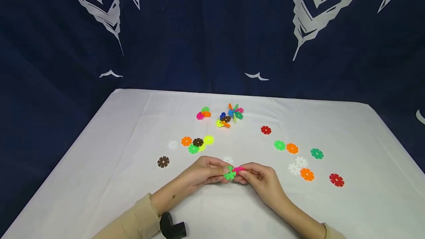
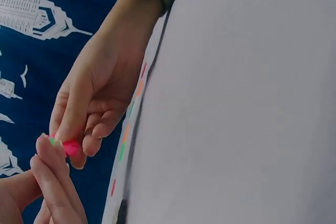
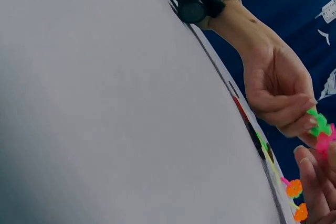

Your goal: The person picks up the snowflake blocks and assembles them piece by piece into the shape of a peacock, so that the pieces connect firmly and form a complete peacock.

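My left hand (image 1: 206, 172) pinches a bright green notched flower disc (image 1: 229, 174) between thumb and fingers, its flat face toward the head camera. From the other side, my right hand (image 1: 263, 182) pinches a pink notched disc (image 1: 239, 169), seen almost edge-on. The two discs meet at their rims, set at an angle to each other. In the right wrist view the green disc (image 3: 318, 123) shows just above the pink one (image 3: 324, 142), where they touch. Fingers cover part of both. A white disc (image 1: 227, 159) lies on the table just beyond the hands.
Joined disc clusters (image 1: 235, 113) stand at the back. Left of the hands lie loose discs, among them a brown one (image 1: 163, 162) and an orange one (image 1: 186, 141). More lie on the right, including a red one (image 1: 337, 180). A black device (image 1: 172, 228) is by the left sleeve.
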The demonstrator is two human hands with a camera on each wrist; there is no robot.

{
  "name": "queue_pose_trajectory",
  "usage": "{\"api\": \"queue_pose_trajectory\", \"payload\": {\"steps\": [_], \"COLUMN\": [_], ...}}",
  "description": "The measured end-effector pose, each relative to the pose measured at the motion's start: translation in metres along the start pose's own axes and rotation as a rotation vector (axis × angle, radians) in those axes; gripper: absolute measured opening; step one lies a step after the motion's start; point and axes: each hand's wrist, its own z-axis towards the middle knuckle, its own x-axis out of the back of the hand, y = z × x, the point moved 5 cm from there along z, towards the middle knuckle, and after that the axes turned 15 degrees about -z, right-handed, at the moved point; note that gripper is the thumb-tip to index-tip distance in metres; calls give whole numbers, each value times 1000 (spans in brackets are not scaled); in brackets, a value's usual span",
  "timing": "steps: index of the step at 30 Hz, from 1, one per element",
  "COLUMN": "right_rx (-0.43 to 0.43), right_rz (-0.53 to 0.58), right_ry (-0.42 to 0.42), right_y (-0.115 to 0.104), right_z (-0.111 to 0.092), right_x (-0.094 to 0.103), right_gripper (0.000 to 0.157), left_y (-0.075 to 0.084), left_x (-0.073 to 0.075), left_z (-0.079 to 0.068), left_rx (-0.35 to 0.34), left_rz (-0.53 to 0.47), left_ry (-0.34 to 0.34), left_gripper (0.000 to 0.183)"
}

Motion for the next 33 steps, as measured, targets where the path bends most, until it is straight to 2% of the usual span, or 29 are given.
{"api": "queue_pose_trajectory", "payload": {"steps": [4, 6, 10, 14, 18, 20, 22, 25, 29, 33], "right_rx": [-54, -84, -93, -94, -108, -107, -116, -153, -176, -139], "right_rz": [-78, -191, -457, -635, -715, -682, -595, -372, -108, -27], "right_ry": [-44, -34, 0, -27, -68, -61, -45, 3, 48, 59], "right_y": [5, 9, 14, 15, 13, 13, 14, 16, 16, 13], "right_z": [7, 13, 31, 44, 48, 47, 44, 38, 29, 25], "right_x": [4, 5, 2, -6, -10, -8, -5, 2, 7, 4], "right_gripper": [17, 18, 21, 27, 25, 19, 13, 6, 9, 11], "left_y": [11, 18, 27, 26, 22, 20, 17, 14, 11, 9], "left_x": [9, 15, 22, 22, 23, 23, 23, 21, 18, 15], "left_z": [-2, -3, -4, -2, 0, 0, 1, 0, 0, -1], "left_rx": [-33, -59, -98, -81, -74, -78, -77, -64, -54, -55], "left_rz": [-15, -37, -108, -153, -151, -152, -149, -131, -100, -84], "left_ry": [11, 40, 75, 61, 71, 74, 74, 61, 44, 36], "left_gripper": [26, 25, 21, 16, 16, 16, 15, 15, 17, 16]}}
